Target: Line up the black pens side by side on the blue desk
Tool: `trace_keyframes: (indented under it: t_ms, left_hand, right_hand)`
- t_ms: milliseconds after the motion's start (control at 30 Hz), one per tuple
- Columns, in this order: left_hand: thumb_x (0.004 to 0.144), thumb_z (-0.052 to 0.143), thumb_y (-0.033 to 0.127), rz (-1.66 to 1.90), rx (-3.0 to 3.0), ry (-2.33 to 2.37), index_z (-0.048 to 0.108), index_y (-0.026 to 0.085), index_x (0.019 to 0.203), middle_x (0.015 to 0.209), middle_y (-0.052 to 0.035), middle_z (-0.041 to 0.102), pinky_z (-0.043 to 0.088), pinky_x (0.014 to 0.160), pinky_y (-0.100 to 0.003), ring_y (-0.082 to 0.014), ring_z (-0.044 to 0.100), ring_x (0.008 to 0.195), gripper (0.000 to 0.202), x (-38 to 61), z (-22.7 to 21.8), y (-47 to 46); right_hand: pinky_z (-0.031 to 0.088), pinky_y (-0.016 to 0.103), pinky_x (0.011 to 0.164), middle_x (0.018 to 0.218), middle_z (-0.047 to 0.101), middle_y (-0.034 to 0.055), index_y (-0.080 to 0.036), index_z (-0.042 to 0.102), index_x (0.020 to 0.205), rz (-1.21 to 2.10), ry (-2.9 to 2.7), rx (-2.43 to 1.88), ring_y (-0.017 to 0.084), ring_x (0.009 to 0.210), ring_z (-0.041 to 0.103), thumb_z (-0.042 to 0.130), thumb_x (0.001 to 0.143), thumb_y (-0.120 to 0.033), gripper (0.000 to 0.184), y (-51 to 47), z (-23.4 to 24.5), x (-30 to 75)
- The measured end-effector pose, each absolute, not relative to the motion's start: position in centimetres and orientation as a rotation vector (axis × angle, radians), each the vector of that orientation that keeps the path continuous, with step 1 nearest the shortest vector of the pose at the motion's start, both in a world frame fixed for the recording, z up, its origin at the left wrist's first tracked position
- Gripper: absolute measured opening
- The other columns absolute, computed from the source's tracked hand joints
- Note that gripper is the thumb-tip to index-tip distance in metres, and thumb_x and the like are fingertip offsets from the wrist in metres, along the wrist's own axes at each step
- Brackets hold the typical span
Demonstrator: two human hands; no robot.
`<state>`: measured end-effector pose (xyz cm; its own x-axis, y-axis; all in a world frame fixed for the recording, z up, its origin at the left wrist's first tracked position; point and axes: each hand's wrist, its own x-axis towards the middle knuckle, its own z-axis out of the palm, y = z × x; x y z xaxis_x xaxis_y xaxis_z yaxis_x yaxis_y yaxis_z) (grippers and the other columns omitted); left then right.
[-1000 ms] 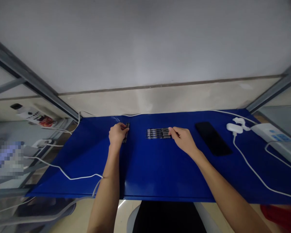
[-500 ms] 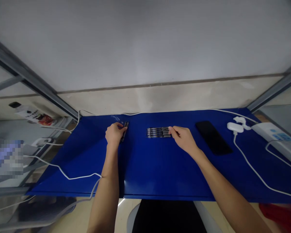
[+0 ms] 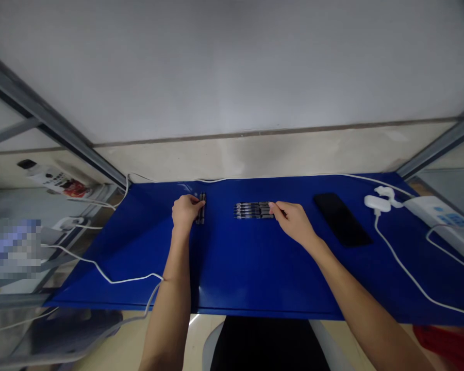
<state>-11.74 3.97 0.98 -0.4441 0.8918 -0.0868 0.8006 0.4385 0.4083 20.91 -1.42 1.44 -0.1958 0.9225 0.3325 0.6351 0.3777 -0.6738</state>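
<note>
The left hand [image 3: 186, 212] pinches a narrow pen bundle [image 3: 201, 208] at its three o'clock on the blue mat [image 3: 232, 268]; the right hand [image 3: 294, 221] pinches a pen row [image 3: 253, 210] at its nine o'clock, apparently to keep the pens squared.

Black smartphone [image 3: 342, 220] on a blue mat [image 3: 255, 268] — white charger [image 3: 377, 203] nearby.

We have a blue tabletop [image 3: 232, 273] bearing a row of black pens [image 3: 253, 210] at twelve o'clock, a narrower bunch of pens [image 3: 202, 208] just left, a black smartphone [image 3: 342, 220] toward two, and a white power strip [image 3: 435, 213] and white cable [image 3: 408, 271] toward three.
</note>
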Motion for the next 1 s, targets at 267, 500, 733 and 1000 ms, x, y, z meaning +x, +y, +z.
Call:
trace_keyframes:
  t_ms: [267,500,733,1000]
  left_hand:
    - [0.074,0.072,0.044,0.510,1.432,2.342,0.070,0.025,0.096,0.087,-0.0010,0.074,0.051,0.063,-0.029,-0.0163,0.066,0.055,0.029,-11.7,1.2,3.7]
    - [0.072,0.073,0.043,0.531,1.467,2.348,0.070,0.027,0.096,0.093,-0.0021,0.074,0.051,0.073,-0.030,-0.0228,0.070,0.086,0.030,-12.2,0.7,4.0]
    - [0.073,0.072,0.046,0.492,1.481,2.347,0.069,0.026,0.098,0.094,-0.0022,0.074,0.051,0.074,-0.029,-0.0225,0.070,0.088,0.033,-11.5,0.9,3.9]
    - [0.074,0.072,0.044,0.470,1.581,2.359,0.070,0.023,0.097,0.095,-0.0050,0.074,0.049,0.075,-0.029,-0.0246,0.068,0.095,0.032,-10.9,0.9,3.9]
  right_hand:
    - [0.034,0.028,0.053,0.063,0.063,0.0028,-0.020,0.058,0.067,0.521,-1.935,-1.345,0.014,0.052,0.052,0.038,0.099,-0.047,0.047,-1.5,1.5,20.9]
    - [0.036,0.028,0.054,0.067,0.066,0.0035,-0.020,0.060,0.068,0.502,-1.953,-1.344,0.015,0.054,0.055,0.038,0.099,-0.047,0.047,-1.4,1.4,21.0]
    - [0.038,0.028,0.057,0.070,0.066,0.0031,-0.020,0.058,0.068,0.510,-1.977,-1.341,0.015,0.058,0.058,0.040,0.099,-0.044,0.044,-1.5,1.2,20.9]
    - [0.038,0.029,0.057,0.071,0.067,0.0040,-0.020,0.057,0.069,0.500,-2.003,-1.340,0.016,0.059,0.058,0.038,0.100,-0.045,0.044,-1.4,1.2,20.9]
